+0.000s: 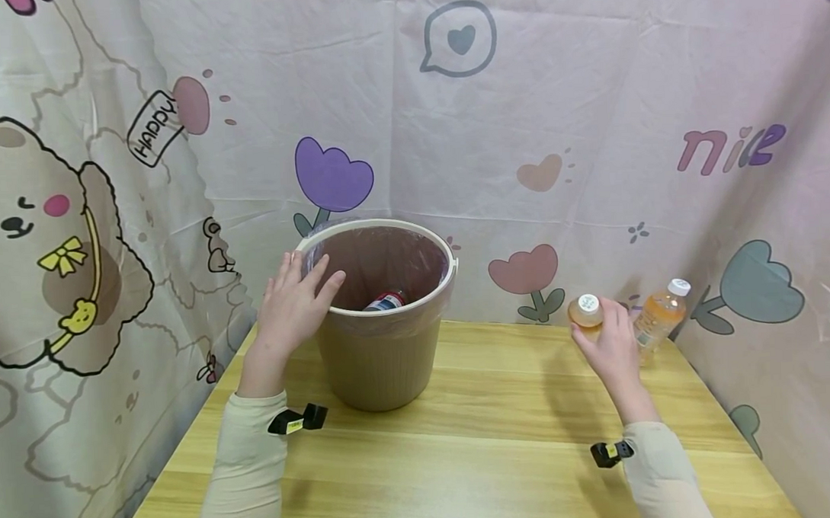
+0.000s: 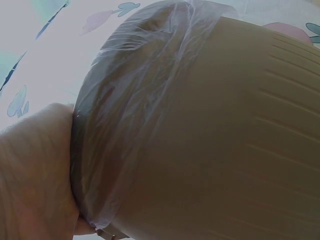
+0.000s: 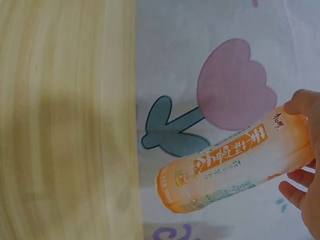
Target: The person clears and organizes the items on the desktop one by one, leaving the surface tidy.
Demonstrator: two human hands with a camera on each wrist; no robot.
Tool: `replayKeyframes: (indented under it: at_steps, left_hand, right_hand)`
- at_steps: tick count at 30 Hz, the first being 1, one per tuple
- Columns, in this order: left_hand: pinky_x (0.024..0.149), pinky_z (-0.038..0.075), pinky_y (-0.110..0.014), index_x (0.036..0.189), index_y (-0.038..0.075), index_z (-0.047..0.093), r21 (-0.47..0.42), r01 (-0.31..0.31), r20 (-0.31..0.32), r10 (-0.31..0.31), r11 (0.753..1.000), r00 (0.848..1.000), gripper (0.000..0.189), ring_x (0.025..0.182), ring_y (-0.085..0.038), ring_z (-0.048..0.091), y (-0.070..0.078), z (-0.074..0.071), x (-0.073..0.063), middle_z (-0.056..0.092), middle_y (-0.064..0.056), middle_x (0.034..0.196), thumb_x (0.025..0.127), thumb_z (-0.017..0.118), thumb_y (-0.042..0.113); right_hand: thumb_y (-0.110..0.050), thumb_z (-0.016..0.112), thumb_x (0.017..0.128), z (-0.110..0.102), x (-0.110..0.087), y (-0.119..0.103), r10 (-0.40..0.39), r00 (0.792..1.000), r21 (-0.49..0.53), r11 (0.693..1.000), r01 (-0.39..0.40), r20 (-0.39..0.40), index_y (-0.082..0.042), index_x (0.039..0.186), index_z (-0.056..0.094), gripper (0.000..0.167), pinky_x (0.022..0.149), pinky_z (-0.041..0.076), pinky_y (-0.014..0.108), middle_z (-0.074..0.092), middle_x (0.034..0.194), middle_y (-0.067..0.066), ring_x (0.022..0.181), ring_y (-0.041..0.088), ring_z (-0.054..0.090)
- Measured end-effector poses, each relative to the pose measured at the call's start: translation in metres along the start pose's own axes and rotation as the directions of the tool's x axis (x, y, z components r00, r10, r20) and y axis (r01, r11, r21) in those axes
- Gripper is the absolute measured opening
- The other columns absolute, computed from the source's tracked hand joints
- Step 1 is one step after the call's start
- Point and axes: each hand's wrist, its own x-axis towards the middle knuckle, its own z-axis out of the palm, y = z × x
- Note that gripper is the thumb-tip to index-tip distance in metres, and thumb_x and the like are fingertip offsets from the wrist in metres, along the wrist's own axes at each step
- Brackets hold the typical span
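Note:
In the head view my left hand rests on the rim of a brown bin, fingers spread and fairly straight. A clear plastic liner is folded over that rim, with my palm against it in the left wrist view. Inside the bin lies a bottle with a red and blue label. My right hand grips an orange drink bottle with a white cap by its upper part. In the right wrist view, the bottle's base shows above the table's edge.
A second orange drink bottle stands at the back right, just beyond my right hand. The wooden table meets a printed curtain at the back, with curtain on both sides too.

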Motion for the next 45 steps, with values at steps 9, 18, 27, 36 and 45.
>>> replayKeyframes:
  at_steps: [9,18,27,36,45]
  left_hand:
    - [0.117,0.003,-0.068,0.155,0.018,0.029,0.001,0.004,0.024,-0.004,1.0,1.0,0.083,0.152,-0.039,-0.004,0.001,-0.002,-0.001,0.006,-0.025,0.163,0.095,0.017,0.073]
    - [0.117,0.002,-0.068,0.155,0.018,0.028,0.014,0.011,0.04,-0.011,1.0,0.999,0.084,0.152,-0.039,-0.005,0.001,-0.005,0.0,0.004,-0.024,0.163,0.094,0.016,0.074]
    - [0.117,0.002,-0.068,0.155,0.018,0.028,0.015,0.008,0.04,-0.009,1.0,0.999,0.084,0.152,-0.039,-0.004,0.002,-0.005,-0.001,0.004,-0.024,0.163,0.094,0.016,0.074]
    - [0.118,0.002,-0.067,0.155,0.019,0.026,0.015,0.01,0.043,-0.011,1.0,0.999,0.084,0.152,-0.038,-0.005,0.002,-0.005,-0.001,0.004,-0.023,0.163,0.094,0.016,0.074]
    - [0.118,0.001,-0.067,0.156,0.018,0.025,0.017,0.011,0.044,-0.011,1.0,0.999,0.084,0.152,-0.038,-0.006,0.002,-0.005,-0.001,0.003,-0.023,0.163,0.094,0.016,0.074]
  right_hand:
    - [-0.013,0.08,0.072,-0.006,0.003,-0.018,-0.091,0.996,-0.011,0.996,0.091,-0.022,0.003,0.125,0.051,0.063,0.092,0.044,0.06,0.053,0.118,0.029,0.107,0.046,0.051]
    - [-0.013,0.079,0.072,-0.011,0.007,-0.036,-0.147,0.988,0.021,0.989,0.149,-0.05,0.003,0.127,0.052,0.064,0.091,0.045,0.06,0.054,0.12,0.028,0.108,0.045,0.052]
    - [-0.012,0.08,0.072,-0.019,0.011,-0.06,-0.192,0.979,0.049,0.98,0.195,-0.062,-0.002,0.133,0.051,0.069,0.092,0.047,0.061,0.054,0.126,0.026,0.112,0.045,0.053]
    - [-0.012,0.076,0.071,-0.023,0.013,-0.083,-0.284,0.953,0.081,0.953,0.293,-0.104,-0.003,0.133,0.053,0.067,0.094,0.046,0.06,0.056,0.126,0.024,0.114,0.042,0.054]
    - [-0.011,0.075,0.071,-0.025,0.014,-0.103,-0.381,0.912,0.105,0.911,0.398,-0.15,-0.002,0.134,0.053,0.067,0.102,0.044,0.049,0.058,0.131,0.021,0.119,0.039,0.054]
